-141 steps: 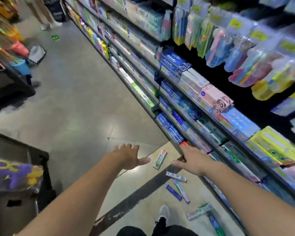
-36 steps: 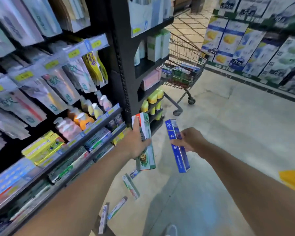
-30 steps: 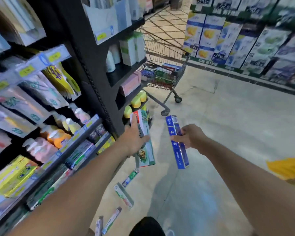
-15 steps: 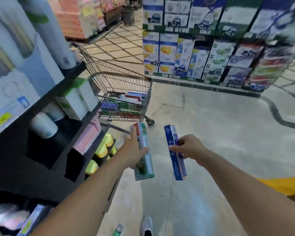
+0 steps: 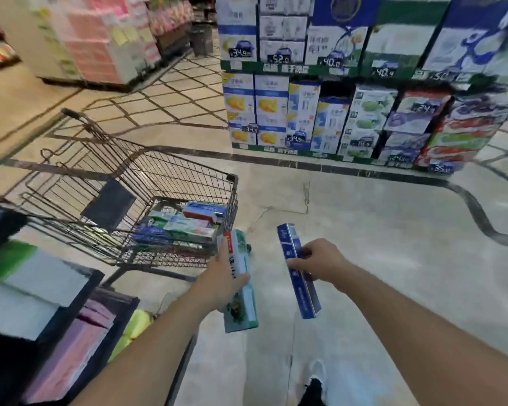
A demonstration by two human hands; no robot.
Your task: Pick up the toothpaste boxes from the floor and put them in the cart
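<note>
Your left hand [image 5: 223, 281] is wrapped around a green box [image 5: 241, 291], and your right hand [image 5: 317, 263] pinches a blue box [image 5: 298, 272] at about its middle; both boxes hang roughly upright in front of you. The cart [image 5: 170, 168] sits ahead and to the left of your left hand, its near corner just beyond the green box's top end. Several boxes [image 5: 188, 224] already lie flat in the basket.

To finish this step well, I'd carry each hand up and over the wire rim before letting go, so neither box catches on the wall. Tip them flat as you lower them onto the pile. The left hand is nearer, so it probably goes first; the right has to cross further left.
</note>
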